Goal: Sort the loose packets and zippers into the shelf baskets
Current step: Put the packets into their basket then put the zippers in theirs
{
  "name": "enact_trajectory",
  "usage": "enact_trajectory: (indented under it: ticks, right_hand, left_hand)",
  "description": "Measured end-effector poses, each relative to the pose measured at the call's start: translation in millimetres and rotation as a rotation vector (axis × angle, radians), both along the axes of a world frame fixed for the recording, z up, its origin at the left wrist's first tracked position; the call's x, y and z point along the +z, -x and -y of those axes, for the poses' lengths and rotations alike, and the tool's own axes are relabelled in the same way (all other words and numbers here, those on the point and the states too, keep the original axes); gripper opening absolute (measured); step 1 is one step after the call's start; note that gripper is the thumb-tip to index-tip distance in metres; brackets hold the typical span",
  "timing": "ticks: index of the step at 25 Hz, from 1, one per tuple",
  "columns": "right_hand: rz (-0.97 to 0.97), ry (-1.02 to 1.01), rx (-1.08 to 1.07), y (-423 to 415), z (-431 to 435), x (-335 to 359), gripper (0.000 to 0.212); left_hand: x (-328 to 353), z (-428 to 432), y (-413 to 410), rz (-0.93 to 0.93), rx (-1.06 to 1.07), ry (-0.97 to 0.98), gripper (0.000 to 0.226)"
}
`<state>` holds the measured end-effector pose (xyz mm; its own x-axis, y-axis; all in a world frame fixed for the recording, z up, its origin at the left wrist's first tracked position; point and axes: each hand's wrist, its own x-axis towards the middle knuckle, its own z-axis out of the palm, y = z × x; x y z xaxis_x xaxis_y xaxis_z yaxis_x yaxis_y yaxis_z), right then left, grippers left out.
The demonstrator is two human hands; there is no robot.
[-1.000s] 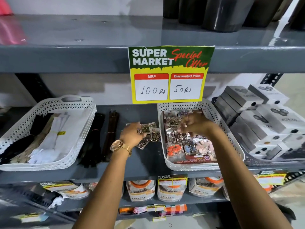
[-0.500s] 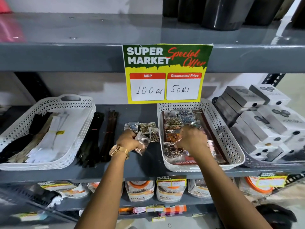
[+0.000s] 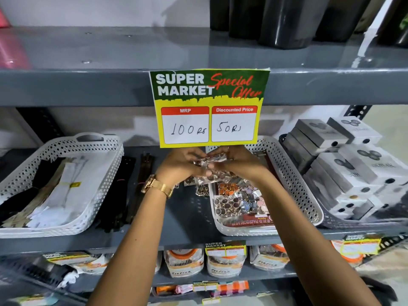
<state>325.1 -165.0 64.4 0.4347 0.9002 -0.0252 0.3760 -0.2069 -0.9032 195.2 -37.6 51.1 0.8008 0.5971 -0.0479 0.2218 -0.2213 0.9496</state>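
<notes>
My left hand (image 3: 178, 165) and my right hand (image 3: 241, 163) meet above the left rim of the right white basket (image 3: 293, 186). Together they grip a small bunch of clear button packets (image 3: 209, 167). More button packets (image 3: 237, 198) lie inside that basket. A few loose packets (image 3: 202, 189) rest on the grey shelf just left of it, partly hidden by my left wrist. Dark zippers (image 3: 123, 191) lie loose on the shelf between the baskets. The left white basket (image 3: 103, 180) holds black, beige and white zippers.
A yellow and green price sign (image 3: 208, 108) hangs from the upper shelf edge right above my hands. Stacked grey and white boxes (image 3: 344, 164) fill the shelf's right end. Black containers stand on the top shelf. Pouches line the shelf below.
My left hand lifted packets off the shelf and moved right. My right hand rose out of the basket to meet it. The camera moved closer and higher.
</notes>
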Motion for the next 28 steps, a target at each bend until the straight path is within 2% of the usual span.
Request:
enact_trajectory:
  ticks: [1,2,4,6,8,10,11,14,17,20,22,24,26,28]
  right_hand:
    - [0.022,-0.011,-0.047,-7,-1,1,0.019]
    - [0.031,-0.014,-0.1,-17,1,3,0.017]
    - [0.052,0.012,-0.202,-42,8,2,0.026]
    - [0.163,0.136,-0.295,-68,20,-6,0.017]
    - [0.253,0.257,-0.297,-86,28,-20,0.003]
    - [0.301,0.38,-0.257,-92,32,-37,0.014]
    - [0.278,0.431,-0.254,-91,34,-45,0.02]
    - [0.246,0.475,-0.296,-87,35,-58,0.029]
    - [0.341,0.454,-0.362,-90,35,-56,0.026]
    - [0.369,0.415,-0.421,-90,36,-46,0.021]
    - [0.365,0.339,-0.396,-82,35,-37,0.022]
    - [0.356,0.195,-0.322,-67,31,-24,0.014]
    - [0.228,0.042,-0.22,-47,23,-6,0.009]
    - [0.018,-0.059,-0.103,-27,13,10,0.015]
  left_hand:
    - [0,1,-7,0.011,-0.026,0.022,0.034]
    - [-4,-1,-13,0.012,-0.027,0.059,0.03]
    - [-17,-9,-23,-0.043,0.022,0.056,0.027]
    - [-37,-19,-29,-0.205,0.058,-0.139,0.021]
    - [-59,-20,-33,-0.408,0.049,-0.333,0.011]
    - [-80,-17,-38,-0.554,0.039,-0.443,0.019]
    - [-88,-14,-40,-0.578,0.043,-0.497,0.015]
    - [-99,-18,-47,-0.597,0.075,-0.605,0.031]
    - [-97,-23,-50,-0.57,0.116,-0.471,0.025]
    - [-97,-29,-43,-0.492,0.233,-0.15,0.044]
    - [-92,-32,-32,-0.396,0.277,0.016,0.033]
    - [-79,-33,-19,-0.241,0.311,0.123,0.028]
    - [-57,-35,-8,-0.083,0.325,0.165,0.03]
    - [-31,-33,-4,0.0,0.283,0.147,0.041]
